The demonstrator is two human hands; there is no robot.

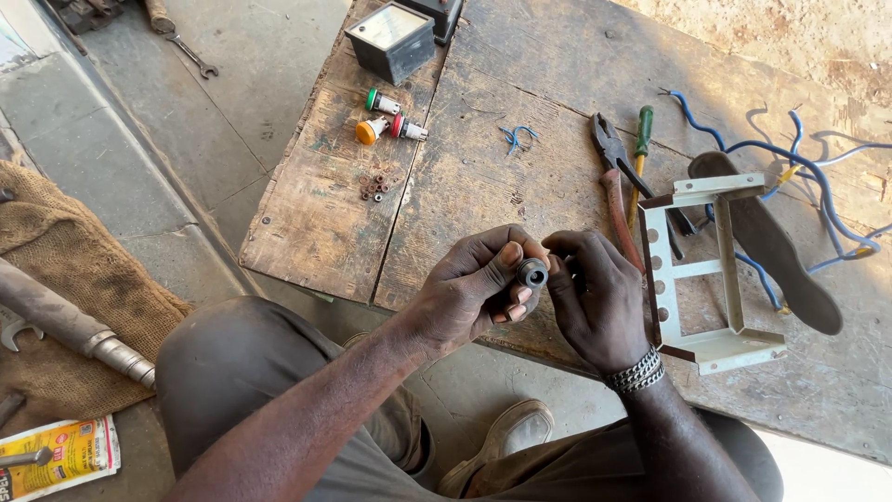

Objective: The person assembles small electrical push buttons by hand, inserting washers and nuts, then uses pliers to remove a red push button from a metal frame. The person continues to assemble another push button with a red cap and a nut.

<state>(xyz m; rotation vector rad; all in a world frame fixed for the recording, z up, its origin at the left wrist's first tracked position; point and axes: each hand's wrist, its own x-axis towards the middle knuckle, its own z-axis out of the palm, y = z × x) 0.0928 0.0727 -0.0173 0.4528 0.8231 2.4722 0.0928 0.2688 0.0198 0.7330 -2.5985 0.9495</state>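
Note:
My left hand (474,284) and my right hand (595,297) meet over the near edge of a worn wooden table (483,167). Between the fingertips of both hands sits a small dark round ring-shaped part (532,272), its hole facing up toward me. My left thumb and fingers wrap around it from the left; my right fingertips touch it from the right. A metal bracelet circles my right wrist.
On the table lie a cream metal bracket frame (711,270), pliers (615,153), a green-handled screwdriver (641,139), blue wires (799,167), a dark box (392,39), three coloured indicator lamps (386,116) and small rusty nuts (374,186). A steel pipe (65,325) rests on sacking at left.

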